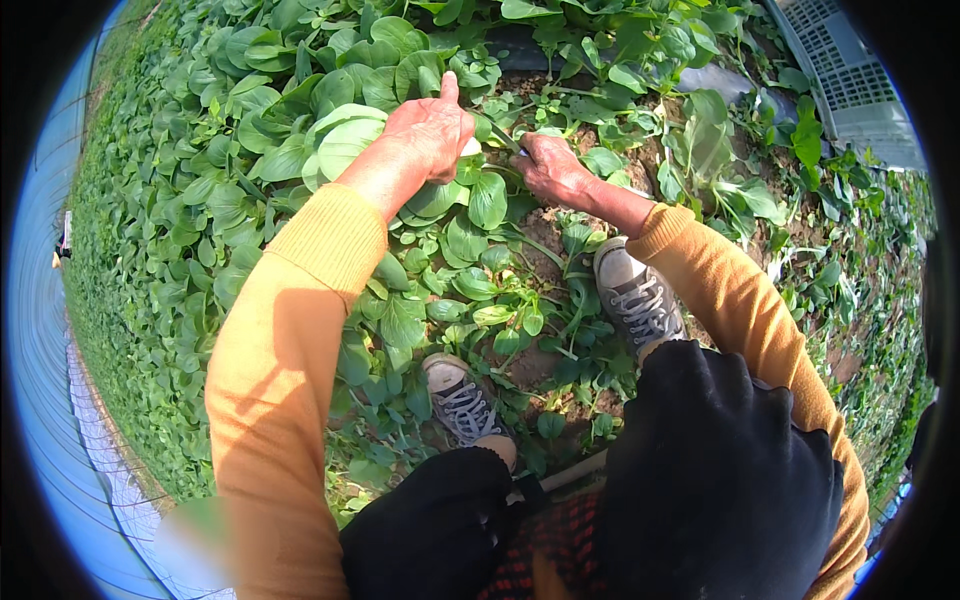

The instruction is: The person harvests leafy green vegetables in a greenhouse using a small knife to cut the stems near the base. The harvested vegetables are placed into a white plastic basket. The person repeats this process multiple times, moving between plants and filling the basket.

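My left hand [431, 139] is closed around a head of leafy greens [349, 146] that looks like bok choy. Its broad pale leaves spread out to the left of my wrist, and a white stem base shows at the right side of my fist. One finger of that hand points up and away. Just to the right, my right hand [553, 169] grips a thin-bladed tool [504, 136], probably a knife. The blade slants toward my left hand; most of the handle is hidden in my fingers. More rooted greens [487, 201] grow directly below both hands.
Dense greens [247, 142] cover the left side. A pale plastic crate [855, 82] stands at the upper right, near dark plastic film [716, 81]. Pulled or wilted leaves [750, 199] lie on soil at the right. My canvas shoes [637, 292] stand among plants. Blue sheeting [45, 300] curves along the left.
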A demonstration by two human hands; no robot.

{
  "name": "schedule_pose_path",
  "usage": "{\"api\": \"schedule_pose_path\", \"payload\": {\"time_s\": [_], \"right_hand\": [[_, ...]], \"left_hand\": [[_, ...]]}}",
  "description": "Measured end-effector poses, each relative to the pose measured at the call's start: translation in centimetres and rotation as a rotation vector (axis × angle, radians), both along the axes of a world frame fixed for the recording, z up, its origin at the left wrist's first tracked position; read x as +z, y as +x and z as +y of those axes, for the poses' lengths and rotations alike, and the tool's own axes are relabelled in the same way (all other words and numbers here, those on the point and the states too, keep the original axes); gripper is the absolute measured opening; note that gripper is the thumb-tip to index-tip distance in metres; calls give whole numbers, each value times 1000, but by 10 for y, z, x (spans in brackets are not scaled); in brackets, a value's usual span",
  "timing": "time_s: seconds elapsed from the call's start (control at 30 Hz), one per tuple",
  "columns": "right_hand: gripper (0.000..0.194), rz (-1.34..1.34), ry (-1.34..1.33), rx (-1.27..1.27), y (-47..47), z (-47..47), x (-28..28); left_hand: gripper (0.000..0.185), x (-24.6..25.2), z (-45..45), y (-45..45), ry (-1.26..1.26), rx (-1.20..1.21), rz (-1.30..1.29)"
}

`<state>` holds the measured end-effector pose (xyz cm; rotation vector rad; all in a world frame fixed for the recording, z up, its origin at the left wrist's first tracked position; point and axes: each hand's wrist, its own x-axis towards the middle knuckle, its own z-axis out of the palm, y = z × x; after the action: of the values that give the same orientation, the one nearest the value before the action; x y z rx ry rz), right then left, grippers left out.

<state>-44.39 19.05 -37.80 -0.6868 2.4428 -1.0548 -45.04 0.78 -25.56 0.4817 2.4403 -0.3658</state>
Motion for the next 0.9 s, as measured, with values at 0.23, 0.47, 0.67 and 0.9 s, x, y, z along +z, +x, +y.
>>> {"api": "schedule_pose_path", "payload": {"time_s": [0.23,0.47,0.67,0.9], "right_hand": [[24,33,-41,56,-4,-8,-8],[24,111,72,88,-6,-19,-9],[25,65,297,102,-4,-28,0],[26,78,382,301,-16,-31,7]], "left_hand": [[41,-18,-70,55,384,389,91],[66,-26,-77,58,319,206,141],[64,-24,-76,56,346,302,119],[52,-36,-79,55,359,408,66]]}}
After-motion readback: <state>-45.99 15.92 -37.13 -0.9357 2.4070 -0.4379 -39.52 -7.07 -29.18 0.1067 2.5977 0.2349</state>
